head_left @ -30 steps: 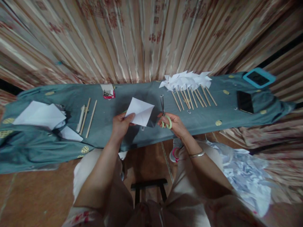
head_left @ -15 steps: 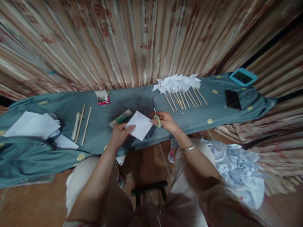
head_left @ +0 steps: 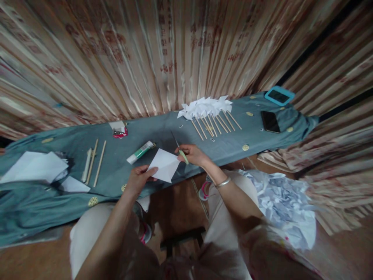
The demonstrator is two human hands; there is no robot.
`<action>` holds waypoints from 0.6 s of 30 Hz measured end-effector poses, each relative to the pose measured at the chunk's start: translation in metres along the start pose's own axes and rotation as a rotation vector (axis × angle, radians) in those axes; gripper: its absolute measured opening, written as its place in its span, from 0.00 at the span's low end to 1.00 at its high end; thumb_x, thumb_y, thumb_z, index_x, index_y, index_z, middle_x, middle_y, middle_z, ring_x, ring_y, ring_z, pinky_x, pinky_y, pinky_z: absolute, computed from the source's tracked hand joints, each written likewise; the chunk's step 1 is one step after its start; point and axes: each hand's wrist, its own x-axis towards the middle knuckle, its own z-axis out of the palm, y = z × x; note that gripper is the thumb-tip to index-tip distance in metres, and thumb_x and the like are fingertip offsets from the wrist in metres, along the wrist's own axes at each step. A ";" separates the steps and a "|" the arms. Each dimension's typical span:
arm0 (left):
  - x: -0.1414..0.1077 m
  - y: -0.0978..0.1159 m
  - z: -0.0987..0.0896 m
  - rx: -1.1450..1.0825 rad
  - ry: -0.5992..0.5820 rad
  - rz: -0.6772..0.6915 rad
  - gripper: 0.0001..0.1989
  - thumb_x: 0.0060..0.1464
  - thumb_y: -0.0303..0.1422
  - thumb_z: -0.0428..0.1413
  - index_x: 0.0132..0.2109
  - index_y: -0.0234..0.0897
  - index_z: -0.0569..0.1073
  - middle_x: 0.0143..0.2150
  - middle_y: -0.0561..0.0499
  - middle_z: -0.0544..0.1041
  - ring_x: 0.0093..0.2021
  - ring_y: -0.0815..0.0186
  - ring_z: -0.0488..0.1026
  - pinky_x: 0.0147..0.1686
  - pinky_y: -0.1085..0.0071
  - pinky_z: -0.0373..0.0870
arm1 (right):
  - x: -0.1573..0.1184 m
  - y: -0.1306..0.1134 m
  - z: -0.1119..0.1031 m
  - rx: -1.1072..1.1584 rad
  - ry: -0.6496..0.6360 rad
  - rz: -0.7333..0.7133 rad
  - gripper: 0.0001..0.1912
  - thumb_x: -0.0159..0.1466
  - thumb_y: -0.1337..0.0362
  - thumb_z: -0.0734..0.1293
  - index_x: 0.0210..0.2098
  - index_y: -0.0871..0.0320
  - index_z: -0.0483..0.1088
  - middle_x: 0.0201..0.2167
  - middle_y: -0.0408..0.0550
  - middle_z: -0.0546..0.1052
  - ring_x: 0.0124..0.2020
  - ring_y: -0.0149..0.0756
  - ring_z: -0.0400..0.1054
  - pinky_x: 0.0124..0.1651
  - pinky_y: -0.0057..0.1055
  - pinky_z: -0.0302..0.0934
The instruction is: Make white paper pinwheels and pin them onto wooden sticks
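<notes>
My left hand [head_left: 140, 178] pinches the lower left corner of a white square of paper [head_left: 164, 166], its thumb on top. Scissors with pale green handles [head_left: 183, 156] are in my right hand [head_left: 193, 154], their blades pointing up and away over the cloth. The fingers of my right hand are at the paper's right corner. Just beyond the paper lies a green and white tube [head_left: 141, 152]. Farther back on the right, several white paper pinwheels [head_left: 205, 106] lie in a row with their wooden sticks [head_left: 215, 125] toward me.
A green cloth [head_left: 157, 128] covers the table. On the left are white paper sheets [head_left: 37, 167], two loose sticks [head_left: 100, 163], a white tube [head_left: 86, 165] and a small red box [head_left: 120, 131]. A black phone [head_left: 270, 121] and blue-framed device [head_left: 279, 95] lie right. Paper scraps [head_left: 282, 202] fill a bag below.
The view has shifted, so the table things appear farther left. The paper has come off the green tube, which now shows whole. The scissors have turned, their handles now angled down to the right.
</notes>
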 end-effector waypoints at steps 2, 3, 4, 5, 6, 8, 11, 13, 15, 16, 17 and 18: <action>-0.004 0.003 0.002 0.005 -0.006 0.006 0.25 0.19 0.49 0.74 0.21 0.35 0.78 0.22 0.49 0.78 0.21 0.67 0.72 0.22 0.72 0.73 | -0.003 -0.001 -0.004 0.004 0.005 -0.008 0.17 0.41 0.66 0.72 0.32 0.58 0.72 0.16 0.31 0.70 0.18 0.23 0.60 0.23 0.22 0.52; -0.005 0.004 0.003 0.006 -0.008 0.006 0.24 0.20 0.48 0.74 0.21 0.35 0.78 0.22 0.49 0.78 0.21 0.67 0.72 0.22 0.72 0.73 | -0.004 -0.001 -0.006 0.007 0.011 -0.015 0.16 0.41 0.66 0.72 0.32 0.58 0.72 0.16 0.31 0.70 0.18 0.23 0.60 0.24 0.22 0.52; -0.007 0.005 0.003 0.005 -0.008 0.003 0.23 0.21 0.47 0.74 0.22 0.35 0.78 0.22 0.48 0.78 0.21 0.66 0.73 0.23 0.72 0.73 | -0.005 -0.002 -0.008 0.009 0.020 -0.024 0.16 0.41 0.66 0.72 0.32 0.58 0.72 0.16 0.31 0.70 0.19 0.23 0.60 0.24 0.22 0.52; -0.008 0.006 0.003 0.004 -0.007 -0.002 0.22 0.23 0.47 0.74 0.22 0.35 0.78 0.21 0.48 0.78 0.21 0.66 0.74 0.23 0.72 0.73 | -0.006 -0.003 -0.011 0.012 0.029 -0.034 0.16 0.41 0.66 0.72 0.31 0.58 0.73 0.16 0.32 0.71 0.19 0.23 0.60 0.24 0.23 0.52; -0.009 0.007 0.003 -0.001 -0.001 -0.006 0.21 0.24 0.46 0.73 0.23 0.35 0.78 0.21 0.48 0.78 0.21 0.65 0.74 0.23 0.72 0.73 | -0.006 -0.003 -0.013 0.015 0.036 -0.045 0.16 0.41 0.65 0.72 0.31 0.58 0.73 0.17 0.32 0.71 0.19 0.23 0.61 0.24 0.23 0.52; -0.009 0.008 0.002 -0.020 0.026 -0.009 0.20 0.24 0.43 0.73 0.23 0.35 0.78 0.20 0.48 0.77 0.21 0.65 0.75 0.23 0.73 0.72 | -0.006 -0.005 -0.017 0.024 0.049 -0.062 0.16 0.41 0.65 0.72 0.31 0.58 0.73 0.17 0.33 0.72 0.20 0.24 0.61 0.24 0.23 0.53; -0.009 0.011 0.002 -0.076 0.075 -0.004 0.18 0.25 0.40 0.72 0.24 0.34 0.78 0.19 0.50 0.76 0.21 0.67 0.74 0.23 0.74 0.71 | -0.005 -0.006 -0.020 0.046 0.065 -0.068 0.16 0.40 0.65 0.72 0.31 0.58 0.73 0.18 0.34 0.71 0.20 0.24 0.61 0.24 0.23 0.53; -0.010 0.013 0.003 -0.138 0.113 -0.008 0.18 0.25 0.38 0.72 0.24 0.33 0.77 0.20 0.51 0.76 0.21 0.68 0.74 0.23 0.76 0.71 | -0.005 -0.006 -0.021 0.062 0.081 -0.076 0.17 0.40 0.65 0.73 0.31 0.58 0.73 0.18 0.34 0.71 0.20 0.24 0.60 0.24 0.24 0.53; -0.010 0.014 0.007 -0.226 0.162 -0.008 0.18 0.27 0.39 0.72 0.25 0.33 0.76 0.20 0.53 0.75 0.22 0.69 0.75 0.24 0.77 0.71 | -0.005 -0.007 -0.021 0.083 0.132 -0.092 0.17 0.40 0.64 0.73 0.32 0.58 0.73 0.18 0.33 0.70 0.21 0.25 0.61 0.26 0.24 0.55; -0.011 0.014 0.011 -0.272 0.179 0.002 0.19 0.28 0.40 0.72 0.26 0.34 0.76 0.21 0.53 0.76 0.24 0.69 0.76 0.26 0.77 0.72 | -0.004 -0.007 -0.021 0.101 0.176 -0.097 0.18 0.40 0.63 0.74 0.32 0.58 0.72 0.18 0.33 0.70 0.21 0.25 0.62 0.26 0.25 0.56; -0.012 0.014 0.015 -0.313 0.183 0.016 0.19 0.31 0.42 0.72 0.28 0.34 0.77 0.23 0.52 0.77 0.26 0.67 0.78 0.29 0.75 0.73 | -0.004 -0.007 -0.020 0.125 0.229 -0.101 0.19 0.40 0.62 0.75 0.32 0.57 0.72 0.18 0.33 0.70 0.21 0.26 0.62 0.27 0.25 0.57; -0.013 0.013 0.020 -0.343 0.166 0.036 0.20 0.34 0.44 0.71 0.30 0.34 0.77 0.26 0.51 0.79 0.31 0.65 0.80 0.33 0.73 0.75 | -0.003 -0.006 -0.018 0.156 0.282 -0.101 0.20 0.40 0.60 0.75 0.32 0.57 0.72 0.19 0.34 0.70 0.21 0.26 0.63 0.27 0.26 0.57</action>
